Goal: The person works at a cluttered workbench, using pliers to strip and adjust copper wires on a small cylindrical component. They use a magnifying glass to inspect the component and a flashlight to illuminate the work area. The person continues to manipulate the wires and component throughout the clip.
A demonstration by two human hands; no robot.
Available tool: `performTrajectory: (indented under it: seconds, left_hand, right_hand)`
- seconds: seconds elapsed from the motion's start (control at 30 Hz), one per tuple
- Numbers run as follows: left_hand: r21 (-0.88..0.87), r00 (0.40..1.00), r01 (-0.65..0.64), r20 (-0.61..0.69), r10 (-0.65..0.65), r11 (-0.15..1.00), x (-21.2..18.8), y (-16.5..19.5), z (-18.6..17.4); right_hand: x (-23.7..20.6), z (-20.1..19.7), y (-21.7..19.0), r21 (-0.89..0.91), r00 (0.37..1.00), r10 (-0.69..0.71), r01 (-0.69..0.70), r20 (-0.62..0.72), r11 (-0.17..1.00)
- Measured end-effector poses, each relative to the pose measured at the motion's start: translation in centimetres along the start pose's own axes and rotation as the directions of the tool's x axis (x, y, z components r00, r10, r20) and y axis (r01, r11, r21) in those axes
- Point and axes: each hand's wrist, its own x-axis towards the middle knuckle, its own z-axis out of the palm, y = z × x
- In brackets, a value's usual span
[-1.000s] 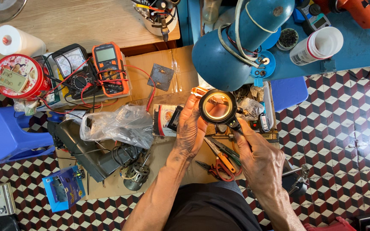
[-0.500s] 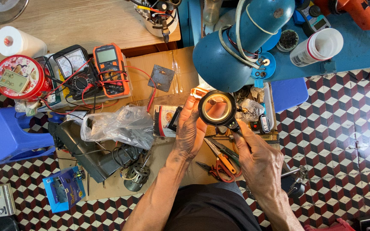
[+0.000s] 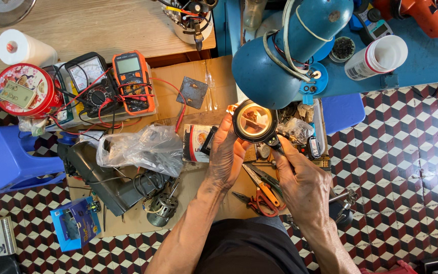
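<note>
My right hand (image 3: pixel 302 180) grips the black handle of a round magnifying glass (image 3: pixel 253 122) and holds it over the cluttered work board. My left hand (image 3: pixel 226 155) reaches under the lens with its fingers closed around a small part that is mostly hidden. Through the lens I see a brownish piece, too small to name. Orange-handled pliers (image 3: pixel 262 193) lie on the board between my wrists.
A blue desk lamp (image 3: pixel 280 56) hangs over the work. Two multimeters (image 3: pixel 112 83) with red leads sit at the left, beside a red round tin (image 3: pixel 21 89), a clear plastic bag (image 3: pixel 140 147), a small motor (image 3: pixel 158 213) and a blue stool (image 3: pixel 6 162).
Both hands and the magnifying glass have shifted only slightly. Nothing was picked up or let go.
</note>
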Motion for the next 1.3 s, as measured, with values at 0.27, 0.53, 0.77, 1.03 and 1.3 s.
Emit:
performTrajectory:
  seconds: [0.27, 0.53, 0.77, 1.03, 1.3]
  left_hand:
    - [0.018, 0.999, -0.002, -0.04, 0.003, 1.0, 0.6, -0.1, -0.9]
    - [-0.034, 0.994, -0.001, -0.105, -0.003, 0.999, 1.4, 0.5, -1.1]
    - [0.055, 0.991, -0.004, -0.132, 0.012, 0.998, 1.6, 1.9, -0.4]
    - [0.074, 0.992, 0.009, -0.126, 0.0, 0.997, 1.4, 2.3, -0.8]
    - [0.082, 0.99, -0.004, -0.141, 0.016, 0.997, 1.5, 2.4, -0.6]
  right_hand:
    - [0.6, 1.0, 0.5, 0.056, 0.999, 0.03, -0.031, 0.026, 0.998]
    - [1.7, 1.7, 0.5, 0.083, 0.997, 0.04, -0.045, 0.068, 0.995]
    - [2.2, 2.3, 0.3, 0.129, 0.996, -0.086, 0.082, 0.024, 0.988]
    - [2.3, 2.5, 0.4, 0.112, 0.997, -0.058, 0.052, 0.054, 0.992]
    - [2.4, 2.6, 0.3, 0.129, 0.997, -0.052, 0.043, 0.063, 0.991]
